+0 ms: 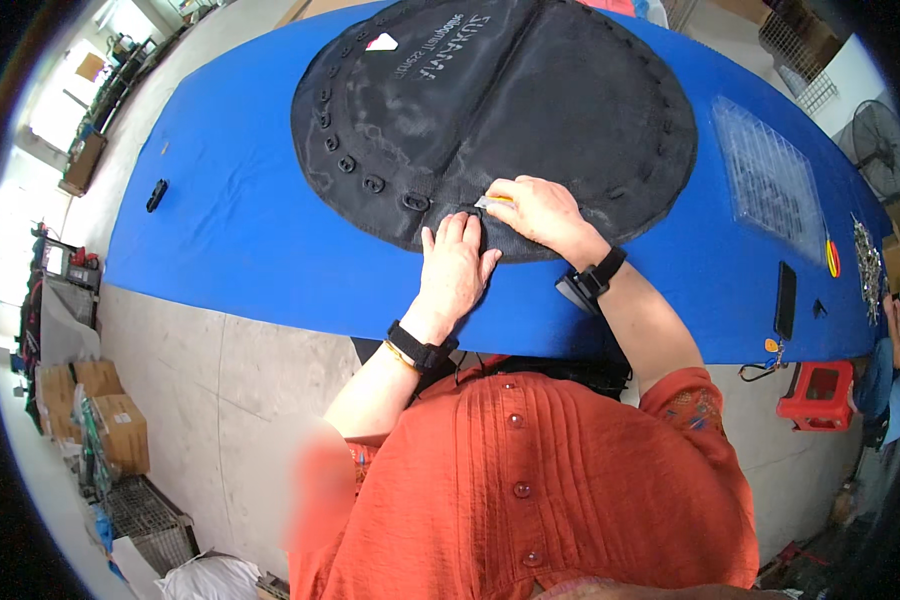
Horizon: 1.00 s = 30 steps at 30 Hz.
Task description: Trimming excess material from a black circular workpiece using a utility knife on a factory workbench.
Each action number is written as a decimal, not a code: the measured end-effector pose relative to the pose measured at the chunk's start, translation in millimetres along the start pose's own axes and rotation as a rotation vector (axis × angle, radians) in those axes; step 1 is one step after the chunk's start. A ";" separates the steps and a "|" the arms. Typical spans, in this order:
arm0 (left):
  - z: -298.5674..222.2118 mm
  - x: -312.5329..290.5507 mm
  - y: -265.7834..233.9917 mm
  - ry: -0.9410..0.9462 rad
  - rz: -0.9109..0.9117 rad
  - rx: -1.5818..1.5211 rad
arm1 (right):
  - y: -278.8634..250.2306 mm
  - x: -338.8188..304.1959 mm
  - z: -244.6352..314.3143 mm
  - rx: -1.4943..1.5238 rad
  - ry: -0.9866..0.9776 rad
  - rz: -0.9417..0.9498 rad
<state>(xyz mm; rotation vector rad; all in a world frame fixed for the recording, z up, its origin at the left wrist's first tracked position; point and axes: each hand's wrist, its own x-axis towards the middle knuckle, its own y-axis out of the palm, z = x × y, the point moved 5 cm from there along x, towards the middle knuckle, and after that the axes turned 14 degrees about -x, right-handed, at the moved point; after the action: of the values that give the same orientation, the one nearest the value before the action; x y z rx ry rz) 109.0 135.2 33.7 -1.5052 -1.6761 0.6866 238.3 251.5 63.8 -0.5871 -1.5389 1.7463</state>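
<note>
Black disc (560, 110) under inward-angled hands (452, 268)

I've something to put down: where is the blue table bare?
Blue table: bare between the round black mat and small black piece; also between right wristband and black slab. Crowded: the mat's near edge, under left hand and right hand; the right end, with metal pieces.

A round black mesh mat (580, 110) lies on the blue cloth-covered table (210, 245). At its near edge rests the bare left hand (452, 268); just right of that is the bare right hand (542, 213), a yellow-and-grey cutter (491, 201) in it. A clear rectangular plastic tray (770, 180) lies right of the mat, and farther right, seemingly, a heap of small silvery metal parts (866, 268).
</note>
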 end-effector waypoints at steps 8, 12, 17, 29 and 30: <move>-2.4 0.4 -2.2 0.013 -0.011 0.018 | 3.1 -3.0 4.0 0.030 0.023 -0.068; -1.6 1.6 -0.3 0.000 -0.005 0.010 | 1.3 -3.8 3.1 0.029 0.009 -0.091; -1.0 0.9 -0.3 0.018 0.013 0.012 | 3.3 -2.2 2.7 -0.011 0.011 -0.049; 2.9 1.6 0.9 0.029 0.010 -0.008 | 5.0 -2.5 2.3 0.006 0.026 -0.033; 2.2 0.4 1.6 0.033 0.005 -0.015 | 6.8 -4.9 1.9 0.018 0.022 -0.065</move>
<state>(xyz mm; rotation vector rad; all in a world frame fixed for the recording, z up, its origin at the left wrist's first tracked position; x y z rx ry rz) 108.1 136.1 31.2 -1.5236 -1.6568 0.6491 238.5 246.4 56.9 -0.5400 -1.5094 1.6972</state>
